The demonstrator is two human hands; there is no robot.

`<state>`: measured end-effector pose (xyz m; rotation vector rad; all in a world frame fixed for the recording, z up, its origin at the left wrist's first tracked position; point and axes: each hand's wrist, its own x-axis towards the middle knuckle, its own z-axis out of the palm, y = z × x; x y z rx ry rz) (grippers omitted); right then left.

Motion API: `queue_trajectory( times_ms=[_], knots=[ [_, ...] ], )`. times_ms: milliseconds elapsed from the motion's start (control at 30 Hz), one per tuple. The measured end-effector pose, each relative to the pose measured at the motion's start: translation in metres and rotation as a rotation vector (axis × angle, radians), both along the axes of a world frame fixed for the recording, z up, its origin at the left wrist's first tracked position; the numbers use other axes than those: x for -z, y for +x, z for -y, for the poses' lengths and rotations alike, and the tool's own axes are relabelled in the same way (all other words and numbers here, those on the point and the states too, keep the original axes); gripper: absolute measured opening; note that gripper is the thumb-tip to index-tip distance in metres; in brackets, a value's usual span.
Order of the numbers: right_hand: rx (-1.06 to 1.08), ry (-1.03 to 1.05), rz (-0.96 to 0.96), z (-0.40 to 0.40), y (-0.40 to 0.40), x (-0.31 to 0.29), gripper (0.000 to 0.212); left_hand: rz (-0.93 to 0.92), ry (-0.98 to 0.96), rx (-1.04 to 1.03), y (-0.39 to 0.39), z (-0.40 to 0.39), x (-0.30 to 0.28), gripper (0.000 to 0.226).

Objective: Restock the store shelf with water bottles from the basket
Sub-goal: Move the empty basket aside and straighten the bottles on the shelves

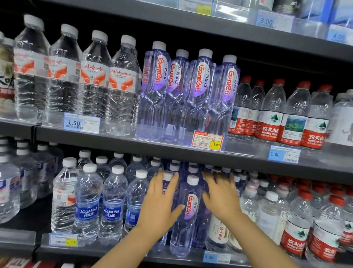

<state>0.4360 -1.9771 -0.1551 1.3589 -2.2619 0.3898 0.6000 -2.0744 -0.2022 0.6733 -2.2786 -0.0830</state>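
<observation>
Head view: a tall, clear violet-tinted Ganten bottle (186, 217) with a white cap stands upright at the front edge of the lower shelf (119, 256), among matching bottles. Left hand (160, 204) and right hand (221, 197) flank it, fingers straight and spread, resting against neighbouring bottles, gripping nothing.

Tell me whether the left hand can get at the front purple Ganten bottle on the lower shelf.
Probably yes: the left hand lies open just beside the Ganten bottle, which stands at the shelf's front edge with nothing before it.
</observation>
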Motion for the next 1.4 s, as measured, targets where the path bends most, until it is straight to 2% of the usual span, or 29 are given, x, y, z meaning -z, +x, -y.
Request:
queue_trajectory(
  times_ms=[133, 300, 533, 800, 867, 1000, 1067, 1267, 1400],
  knots=[
    [0.083, 0.063, 0.0, 0.003, 0.003, -0.009, 0.055, 0.071, -0.138, -0.086, -0.015, -0.005, 0.005, 0.1],
    [0.078, 0.096, -0.016, 0.003, 0.001, -0.014, 0.055, 0.14, -0.091, -0.158, -0.027, -0.004, 0.008, 0.116],
    [-0.014, -0.049, 0.042, -0.006, 0.001, -0.007, 0.052, 0.158, -0.139, -0.124, -0.024, 0.005, 0.01, 0.099],
    [-0.032, -0.123, 0.044, -0.015, 0.005, 0.003, 0.056, 0.064, -0.22, -0.123, -0.025, 0.013, 0.017, 0.09],
    [-0.059, -0.148, 0.043, -0.018, 0.004, 0.009, 0.061, 0.057, -0.22, -0.124, -0.025, 0.012, 0.018, 0.088],
    [-0.075, -0.093, 0.069, -0.019, 0.002, 0.028, 0.089, 0.042, -0.234, -0.131, -0.025, 0.012, 0.019, 0.088],
    [-0.081, -0.113, 0.11, -0.016, 0.002, 0.035, 0.094, 0.042, -0.229, -0.129, -0.026, 0.012, 0.019, 0.088],
    [-0.066, -0.147, 0.088, -0.018, 0.007, 0.034, 0.088, 0.062, -0.239, -0.116, -0.017, 0.008, 0.012, 0.08],
    [-0.173, -0.304, -0.045, -0.031, 0.022, 0.01, 0.063, -0.029, -0.26, -0.004, 0.007, -0.006, -0.014, 0.071]
  ],
)
